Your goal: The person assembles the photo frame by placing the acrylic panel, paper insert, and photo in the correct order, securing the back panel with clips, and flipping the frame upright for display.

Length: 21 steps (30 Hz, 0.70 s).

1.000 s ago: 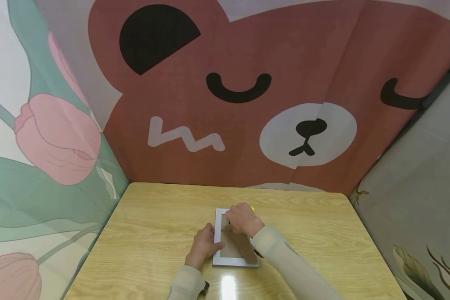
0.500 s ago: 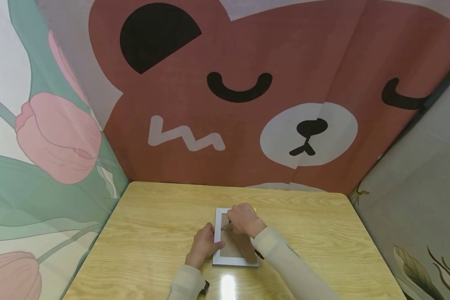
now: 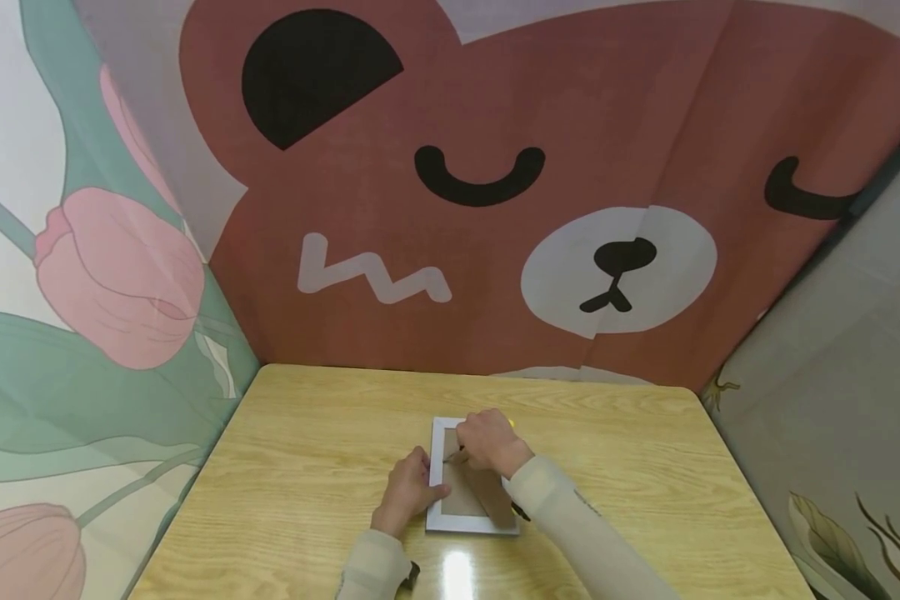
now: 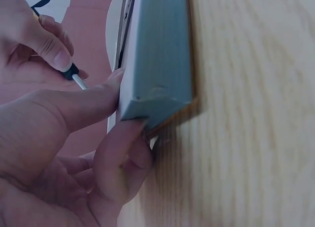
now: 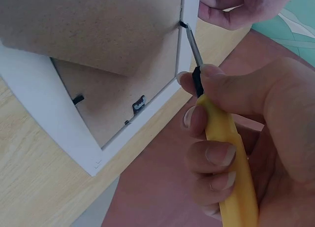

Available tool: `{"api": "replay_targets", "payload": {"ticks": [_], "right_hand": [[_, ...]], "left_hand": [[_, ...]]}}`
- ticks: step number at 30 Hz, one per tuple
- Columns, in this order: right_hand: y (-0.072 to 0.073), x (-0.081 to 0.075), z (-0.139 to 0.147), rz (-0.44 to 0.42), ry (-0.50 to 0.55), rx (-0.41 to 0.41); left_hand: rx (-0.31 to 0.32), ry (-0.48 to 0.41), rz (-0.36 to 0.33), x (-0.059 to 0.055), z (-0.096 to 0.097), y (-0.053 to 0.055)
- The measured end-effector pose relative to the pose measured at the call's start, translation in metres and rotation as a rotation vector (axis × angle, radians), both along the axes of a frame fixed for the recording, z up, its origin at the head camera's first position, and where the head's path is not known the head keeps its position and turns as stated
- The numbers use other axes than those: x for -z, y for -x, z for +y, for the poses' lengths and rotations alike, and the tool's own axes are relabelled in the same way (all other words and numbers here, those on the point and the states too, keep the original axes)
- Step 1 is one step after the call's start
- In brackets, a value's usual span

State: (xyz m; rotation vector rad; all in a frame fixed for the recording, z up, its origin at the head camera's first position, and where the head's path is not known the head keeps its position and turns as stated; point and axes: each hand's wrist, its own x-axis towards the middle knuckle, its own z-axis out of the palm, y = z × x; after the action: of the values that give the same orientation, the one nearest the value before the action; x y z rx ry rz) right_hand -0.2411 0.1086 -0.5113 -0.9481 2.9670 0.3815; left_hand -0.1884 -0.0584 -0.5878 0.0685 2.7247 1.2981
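A white picture frame (image 3: 465, 524) lies on the wooden table with its back upward. Its brown backing board (image 5: 110, 101) shows, with a stand flap (image 5: 93, 25) lifted at a slant over it. My left hand (image 3: 407, 492) grips the frame's left edge, thumb on top and fingers curled at the outer side. My right hand (image 3: 487, 440) is wrapped round a screwdriver (image 5: 234, 173) with a yellow handle and black collar. Its metal tip meets a small black tab (image 5: 183, 24) on the frame's inner left edge. In the left wrist view, the screwdriver tip is hidden behind my left thumb.
A metal hanger (image 5: 139, 105) and another black tab (image 5: 78, 99) sit on the frame's back. Wooden table (image 3: 307, 467) surrounds the frame. A bear-printed cloth (image 3: 375, 333) hangs behind the table, with flower-printed cloths at both sides.
The yellow handle end beyond my right hand has shifted slightly to the right. My left hand and the picture frame have stayed in place.
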Motion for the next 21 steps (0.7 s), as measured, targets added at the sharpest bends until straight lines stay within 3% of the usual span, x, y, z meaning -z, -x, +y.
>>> {"api": "replay_targets", "payload": {"ticks": [12, 21], "right_hand": [[-0.0025, -0.0005, 0.0061, -0.031, 0.036, -0.010], [-0.0037, 0.0004, 0.0083, -0.040, 0.060, -0.012]], "left_hand": [[-0.035, 0.019, -0.052, -0.0052, 0.0030, 0.0010], [-0.032, 0.013, -0.047, -0.0077, 0.0048, 0.0008]]}}
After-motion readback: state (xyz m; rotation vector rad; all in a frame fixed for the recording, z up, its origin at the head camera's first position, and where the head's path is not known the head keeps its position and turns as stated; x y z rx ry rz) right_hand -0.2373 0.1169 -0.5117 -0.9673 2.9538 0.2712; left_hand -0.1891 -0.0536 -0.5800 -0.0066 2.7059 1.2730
